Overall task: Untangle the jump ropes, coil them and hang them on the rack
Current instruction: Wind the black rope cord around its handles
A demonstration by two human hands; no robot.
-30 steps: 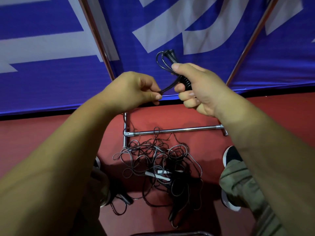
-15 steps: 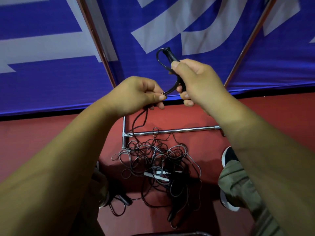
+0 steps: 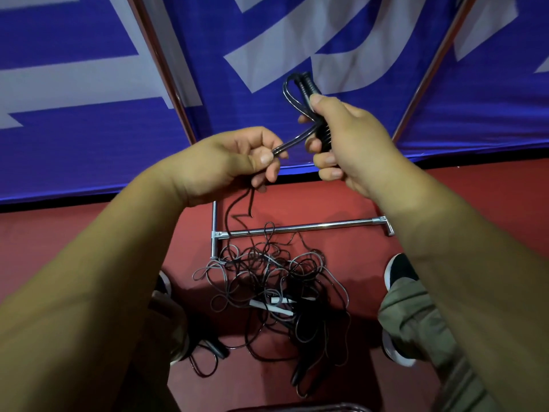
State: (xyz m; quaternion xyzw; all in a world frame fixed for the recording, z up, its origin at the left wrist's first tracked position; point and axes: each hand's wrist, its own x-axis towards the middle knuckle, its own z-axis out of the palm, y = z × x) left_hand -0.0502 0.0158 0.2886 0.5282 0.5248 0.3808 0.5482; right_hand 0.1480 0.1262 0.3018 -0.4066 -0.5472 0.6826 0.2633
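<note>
My right hand (image 3: 347, 138) grips the black ribbed handles of a jump rope (image 3: 307, 87), which stick up past my thumb with a short loop of cord beside them. My left hand (image 3: 234, 162) pinches the same black cord (image 3: 292, 141) between thumb and fingers, a hand's width left of the handles. From my left hand the cord drops to a tangled pile of black and grey ropes (image 3: 267, 278) on the red floor, with a white handle (image 3: 271, 306) in it. The chrome rack's base bar (image 3: 312, 226) lies just behind the pile.
Two slanted rack poles (image 3: 166, 72) (image 3: 427, 72) rise in front of a blue and white banner (image 3: 89, 129). My shoes stand either side of the pile, the right one (image 3: 399, 270) beside a khaki trouser leg (image 3: 416, 322). A dark curved edge (image 3: 297, 407) shows at the bottom.
My left hand has slid along the cord, and a length now hangs from it down to the pile. The right hand kept its grip on the handles and shifted slightly.
</note>
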